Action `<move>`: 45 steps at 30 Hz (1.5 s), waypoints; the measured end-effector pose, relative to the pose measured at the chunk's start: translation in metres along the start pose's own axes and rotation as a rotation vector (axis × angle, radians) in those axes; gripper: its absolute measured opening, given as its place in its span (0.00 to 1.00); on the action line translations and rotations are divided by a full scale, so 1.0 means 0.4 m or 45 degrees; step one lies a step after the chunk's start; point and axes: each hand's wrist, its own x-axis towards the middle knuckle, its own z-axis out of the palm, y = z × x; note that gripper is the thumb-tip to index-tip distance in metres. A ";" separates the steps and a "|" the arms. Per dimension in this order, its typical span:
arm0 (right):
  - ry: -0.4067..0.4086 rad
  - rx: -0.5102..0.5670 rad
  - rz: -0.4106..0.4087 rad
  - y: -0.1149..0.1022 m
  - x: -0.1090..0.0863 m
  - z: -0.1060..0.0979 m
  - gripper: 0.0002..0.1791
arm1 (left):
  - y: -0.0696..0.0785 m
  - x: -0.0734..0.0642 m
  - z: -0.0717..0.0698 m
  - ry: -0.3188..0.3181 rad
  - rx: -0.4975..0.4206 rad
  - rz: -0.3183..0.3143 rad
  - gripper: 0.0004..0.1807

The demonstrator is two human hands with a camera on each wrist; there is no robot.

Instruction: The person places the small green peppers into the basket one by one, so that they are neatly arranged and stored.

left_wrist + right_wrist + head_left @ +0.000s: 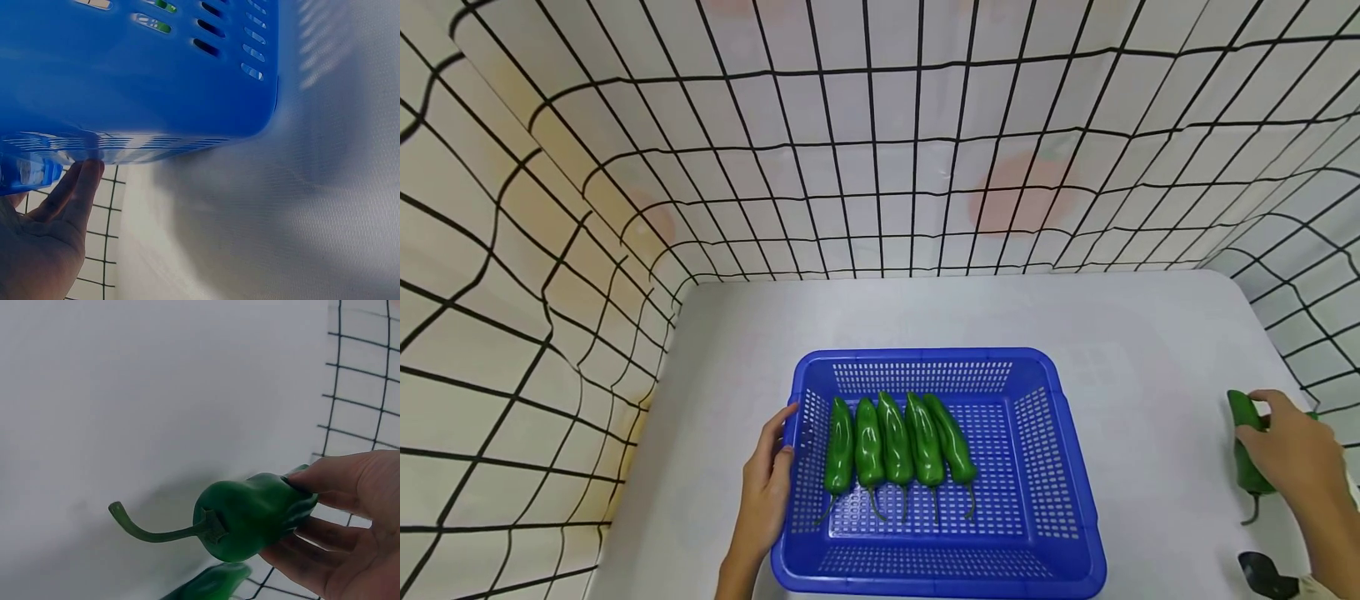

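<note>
In the head view a blue plastic basket (1078,492) stands on the white surface, with several glossy green peppers (895,446) side by side in it, stems toward me. My left hand (763,483) holds the basket's left rim, thumb and fingers on either side of it. The left wrist view shows the straight fingers (84,187) against the outer wall below the rim. Far to the right, my right hand (1292,446) grips another green pepper (244,515) between thumb and fingers, its curved stem pointing away from the palm. Close below it lies one more green pepper (209,584), partly hidden.
Black wire grid panels (917,192) rise behind the white surface (1150,358) and along its left and right sides. A small dark object (1262,575) shows by the right wrist. White sheeting with faint orange fruit prints hangs behind the grid.
</note>
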 end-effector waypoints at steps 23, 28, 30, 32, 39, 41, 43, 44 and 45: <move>-0.011 0.270 -0.481 -0.223 -0.065 -0.034 0.31 | -0.002 0.000 0.001 0.003 0.002 0.006 0.31; -0.011 0.331 -0.557 -0.290 -0.086 -0.038 0.30 | -0.004 0.001 0.001 0.002 0.006 0.006 0.31; -0.010 0.356 -0.584 -0.320 -0.097 -0.042 0.30 | -0.005 0.002 0.001 0.006 0.005 0.003 0.31; -0.018 0.383 -0.605 -0.350 -0.112 -0.048 0.30 | -0.005 0.002 0.000 0.005 0.004 0.002 0.31; -0.094 0.451 -0.671 -0.456 -0.168 -0.055 0.29 | -0.003 0.001 -0.002 -0.002 -0.001 0.012 0.30; -0.118 0.461 -0.686 -0.484 -0.182 -0.054 0.29 | -0.001 0.001 -0.002 0.002 0.004 0.019 0.30; -0.151 0.470 -0.699 -0.511 -0.192 -0.053 0.28 | -0.001 0.001 -0.002 0.005 0.008 0.015 0.31; -0.166 0.475 -0.710 -0.523 -0.197 -0.052 0.28 | -0.001 0.001 -0.002 0.004 0.010 0.014 0.31; -0.184 0.478 -0.721 -0.535 -0.201 -0.051 0.27 | -0.001 0.001 -0.002 0.003 0.010 0.010 0.31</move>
